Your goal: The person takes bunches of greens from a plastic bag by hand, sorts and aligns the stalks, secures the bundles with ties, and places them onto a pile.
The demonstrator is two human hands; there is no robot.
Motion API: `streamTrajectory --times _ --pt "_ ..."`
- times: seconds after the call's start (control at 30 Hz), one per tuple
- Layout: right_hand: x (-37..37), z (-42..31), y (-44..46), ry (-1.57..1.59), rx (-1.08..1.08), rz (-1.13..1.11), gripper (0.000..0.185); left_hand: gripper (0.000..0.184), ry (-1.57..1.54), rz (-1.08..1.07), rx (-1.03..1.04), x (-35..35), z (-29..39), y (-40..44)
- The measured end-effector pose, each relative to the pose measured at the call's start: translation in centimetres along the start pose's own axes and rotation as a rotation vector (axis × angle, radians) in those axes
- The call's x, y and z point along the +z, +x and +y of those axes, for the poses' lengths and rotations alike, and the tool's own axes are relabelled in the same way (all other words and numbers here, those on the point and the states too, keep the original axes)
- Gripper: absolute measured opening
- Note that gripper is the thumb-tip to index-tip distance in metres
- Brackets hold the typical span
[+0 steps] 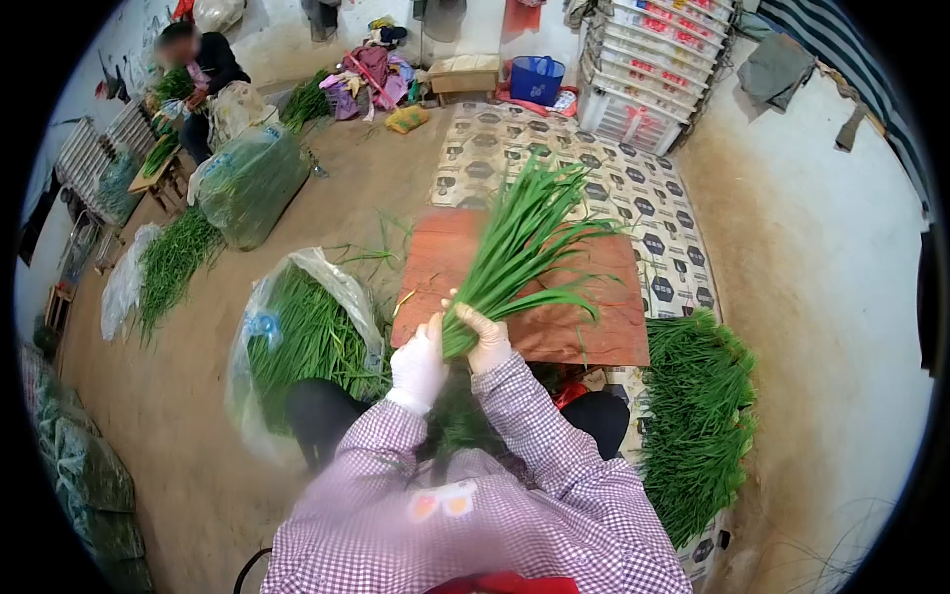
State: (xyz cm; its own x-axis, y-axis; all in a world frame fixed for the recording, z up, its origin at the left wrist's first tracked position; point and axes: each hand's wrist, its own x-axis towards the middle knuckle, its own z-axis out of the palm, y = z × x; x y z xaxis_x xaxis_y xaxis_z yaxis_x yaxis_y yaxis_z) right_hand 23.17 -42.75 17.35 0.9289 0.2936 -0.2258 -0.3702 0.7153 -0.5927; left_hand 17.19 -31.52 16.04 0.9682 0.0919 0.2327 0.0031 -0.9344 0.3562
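A bunch of long, flat-leaved green chives (524, 238) is held over a reddish wooden board (614, 297), leaf tips fanning away from me. My right hand (485, 339), in a pale glove, is closed around the lower stems. My white-gloved left hand (420, 364) is closed at the stem ends, its fingers pressed against the bunch from the left; the very ends are partly hidden by the fingers. A few loose leaves lie on the board's left side.
An open plastic bag of chives (307, 337) stands left of my knees. Bundled chives (698, 416) lie stacked at right on patterned matting (673, 238). Stacked white crates (653, 69) and a blue basket (536, 79) stand behind. Far left, another person (203, 74) sits beside a full bag (252, 183).
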Motion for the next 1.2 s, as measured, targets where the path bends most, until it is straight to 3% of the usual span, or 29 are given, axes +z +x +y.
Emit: streamTrajectory --times 0.23,0.3,0.37,0.4,0.5,0.57,0.6,0.63,0.7,0.77,0.8,0.83,0.9,0.93,0.97,1.07,1.2 --pt "0.5 -5.0 0.6 -0.112 -0.225 -0.025 0.040 0.082 -0.044 0.040 0.092 1.2 2.0 0.6" --pt "1.8 -7.3 -0.5 -0.297 -0.197 0.074 0.037 0.096 -0.267 -0.083 0.148 -0.8 3.6 1.8" --pt "1.8 -10.1 -0.6 -0.471 -0.182 -0.079 0.028 0.111 -0.481 -0.227 0.192 -3.0 4.2 4.1" --pt "2.6 -11.3 -1.1 -0.489 -0.153 -0.125 0.029 0.116 -0.543 -0.191 0.254 -3.2 4.2 5.6" --pt "2.6 -13.4 0.1 -0.579 -0.169 -0.269 0.035 0.114 -0.626 -0.025 0.404 -5.1 5.9 9.1" --pt "1.6 -14.0 1.1 -0.773 -0.335 -0.395 0.038 0.109 -0.655 -0.083 0.373 -5.8 7.6 10.1" --pt "0.9 -14.2 1.5 -0.877 -0.281 -0.363 0.042 0.105 -0.683 -0.140 0.336 -5.9 8.2 10.5" --pt "-0.4 -13.6 2.3 -0.874 -0.284 -0.360 0.042 0.105 -0.681 -0.143 0.339 -3.0 7.0 11.2" --pt "-5.5 -10.6 5.6 -1.080 -0.422 -0.460 0.051 0.089 -0.926 -0.373 0.232 5.4 3.9 12.5" --pt "-10.7 -7.1 8.6 -0.710 -0.291 -0.394 0.061 0.077 -1.055 -0.485 0.239 9.8 3.0 12.2" --pt "-10.7 -7.4 8.6 -1.008 -0.340 -0.310 0.061 0.072 -1.108 -0.515 0.286 10.7 3.2 12.3" --pt "-10.1 -8.0 7.9 -1.036 -0.366 -0.265 0.056 0.072 -1.107 -0.523 0.287 9.1 4.4 13.1" --pt "-7.5 -10.6 6.6 -0.842 -0.319 -0.169 0.048 0.073 -0.260 -0.602 0.301 2.5 8.1 14.6" --pt "-6.4 -12.0 6.5 -0.743 -0.282 -0.125 0.043 0.079 -0.315 -0.511 0.177 1.7 9.1 15.3" --pt "-5.9 -13.8 7.5 -0.610 -0.147 -0.015 0.040 0.087 -0.401 -0.529 0.227 1.0 10.0 16.7" --pt "-6.6 -16.7 9.9 -0.601 -0.025 0.023 0.039 0.085 -0.471 -0.567 0.213 2.2 10.6 19.2" --pt "-10.1 -16.1 12.8 -0.627 0.142 0.184 0.042 0.081 -0.619 -0.720 -0.008 8.6 9.3 20.4"
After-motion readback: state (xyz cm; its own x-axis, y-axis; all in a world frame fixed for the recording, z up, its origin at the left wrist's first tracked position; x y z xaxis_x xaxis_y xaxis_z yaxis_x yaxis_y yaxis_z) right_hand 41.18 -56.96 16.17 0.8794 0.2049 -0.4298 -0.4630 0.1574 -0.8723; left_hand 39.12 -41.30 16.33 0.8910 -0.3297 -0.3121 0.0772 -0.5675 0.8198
